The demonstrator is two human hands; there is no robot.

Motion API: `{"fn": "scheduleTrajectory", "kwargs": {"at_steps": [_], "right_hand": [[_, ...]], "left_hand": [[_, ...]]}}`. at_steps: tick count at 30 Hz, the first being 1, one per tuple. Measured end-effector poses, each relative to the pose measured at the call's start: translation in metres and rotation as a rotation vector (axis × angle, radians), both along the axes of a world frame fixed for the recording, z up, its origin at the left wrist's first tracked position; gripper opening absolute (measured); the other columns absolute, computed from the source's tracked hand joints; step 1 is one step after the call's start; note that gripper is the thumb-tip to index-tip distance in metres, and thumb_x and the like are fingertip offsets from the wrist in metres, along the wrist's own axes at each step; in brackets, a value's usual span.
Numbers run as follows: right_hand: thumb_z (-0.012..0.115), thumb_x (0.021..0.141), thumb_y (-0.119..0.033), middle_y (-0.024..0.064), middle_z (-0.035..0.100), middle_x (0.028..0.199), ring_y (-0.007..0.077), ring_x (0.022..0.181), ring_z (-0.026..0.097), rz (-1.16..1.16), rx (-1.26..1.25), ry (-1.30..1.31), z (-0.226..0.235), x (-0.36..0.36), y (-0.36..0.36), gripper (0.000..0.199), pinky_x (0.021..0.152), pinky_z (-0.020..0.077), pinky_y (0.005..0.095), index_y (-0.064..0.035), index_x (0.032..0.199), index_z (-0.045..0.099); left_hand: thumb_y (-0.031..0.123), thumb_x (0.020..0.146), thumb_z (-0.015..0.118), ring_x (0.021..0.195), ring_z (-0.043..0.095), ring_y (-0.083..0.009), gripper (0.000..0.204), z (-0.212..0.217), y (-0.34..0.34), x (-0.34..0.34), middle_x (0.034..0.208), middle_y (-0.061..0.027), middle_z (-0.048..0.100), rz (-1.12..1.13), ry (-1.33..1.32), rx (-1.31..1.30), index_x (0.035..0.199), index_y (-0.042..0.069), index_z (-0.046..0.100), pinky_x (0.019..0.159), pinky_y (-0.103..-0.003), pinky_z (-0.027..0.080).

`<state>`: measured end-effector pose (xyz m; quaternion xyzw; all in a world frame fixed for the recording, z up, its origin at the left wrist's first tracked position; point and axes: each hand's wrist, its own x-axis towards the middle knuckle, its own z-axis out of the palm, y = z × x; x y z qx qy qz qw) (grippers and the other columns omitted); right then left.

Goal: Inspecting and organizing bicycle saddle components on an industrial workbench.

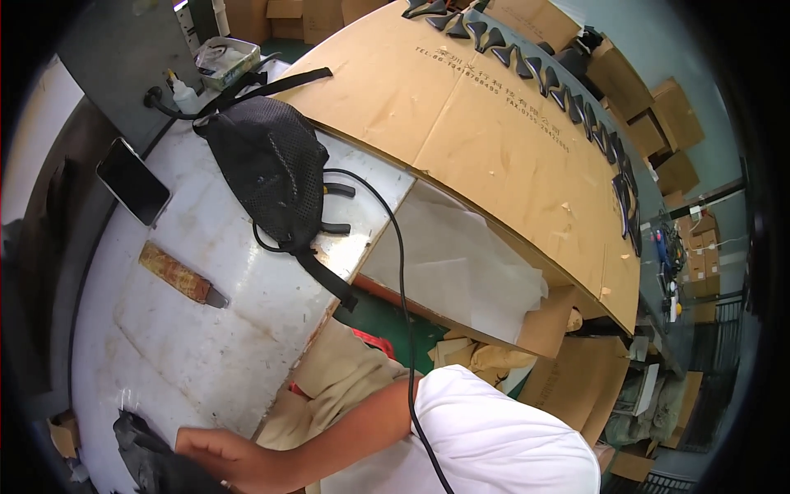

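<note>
Reaching across from the lower right, my right hand (226,454) is at the lower left of the white tabletop. Its fingers are curled closed against a black, crumpled piece (156,457) with a ragged upper end, whose kind I cannot make out. The lower part of that piece runs out of the picture. My left hand does not show. Farther up the table lies a flat tool (177,274) with an orange-brown patterned handle and a short grey tip. Beyond it, a phone (133,181) with a dark screen lies on the table.
A black mesh bag (267,169) with straps sits at the table's far end. A black cable (399,247) runs from it toward me. A white bottle (184,96) and a clear tub (226,62) stand behind. Black curved parts (559,95) line a large cardboard sheet (494,173).
</note>
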<state>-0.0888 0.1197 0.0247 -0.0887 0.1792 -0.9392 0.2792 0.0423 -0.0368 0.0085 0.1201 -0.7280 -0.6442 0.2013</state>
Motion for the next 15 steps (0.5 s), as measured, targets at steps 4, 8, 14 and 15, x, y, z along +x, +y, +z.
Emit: {"fn": "scheduleTrajectory", "kwargs": {"at_steps": [4,8,14,15], "right_hand": [[0.045,0.105,-0.034,-0.0028,0.054,0.082,0.0038,0.068,0.046,0.340,-0.093,-0.003,-0.021,-0.002,-0.005,0.027,0.062,0.0402,0.0196,-0.0088,0.096,0.052],[0.051,0.101,-0.035,0.0000,0.056,0.093,0.0109,0.090,0.050,0.490,-0.046,-0.066,-0.029,-0.017,0.002,0.027,0.079,0.0423,0.0296,-0.0082,0.102,0.057],[0.058,0.096,-0.021,-0.0013,0.063,0.082,0.0040,0.073,0.055,0.684,-0.029,0.162,-0.019,-0.028,0.035,0.022,0.065,0.0449,0.0198,-0.0015,0.104,0.065],[0.058,0.096,-0.021,-0.0013,0.063,0.082,0.0040,0.073,0.055,0.704,-0.030,0.164,-0.018,-0.030,0.037,0.022,0.065,0.0449,0.0198,-0.0015,0.104,0.065]], "left_hand": [[0.028,0.081,0.081,0.097,0.064,-0.0301,0.076,-0.004,-0.004,0.011,0.111,-0.0196,0.065,-0.034,-0.022,0.054,0.141,-0.001,0.046,0.083,-0.041,0.052],[0.028,0.080,0.082,0.095,0.065,-0.0294,0.077,-0.005,-0.008,0.015,0.110,-0.0195,0.066,-0.058,-0.029,0.090,0.141,-0.002,0.046,0.081,-0.039,0.053],[0.027,0.079,0.083,0.092,0.066,-0.0284,0.078,-0.010,-0.012,0.028,0.108,-0.0193,0.067,-0.069,-0.037,0.152,0.140,-0.004,0.046,0.078,-0.037,0.054],[0.027,0.079,0.083,0.092,0.066,-0.0282,0.078,-0.012,-0.014,0.032,0.107,-0.0192,0.067,-0.060,-0.037,0.160,0.140,-0.004,0.045,0.077,-0.037,0.054]]}}
